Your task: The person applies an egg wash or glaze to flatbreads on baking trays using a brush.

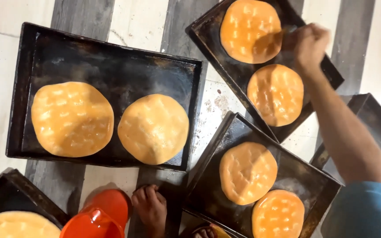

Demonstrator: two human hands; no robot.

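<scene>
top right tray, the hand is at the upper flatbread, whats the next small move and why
Probably draw the right hand back across the upper flatbread. It sits at that round's right edge, seemingly holding something small and blurred against it, while the lower flatbread on the same dark tray lies apart from the hand. The left hand is out of view.

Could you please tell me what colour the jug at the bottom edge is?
The jug is bright orange, seen in the head view.
</scene>
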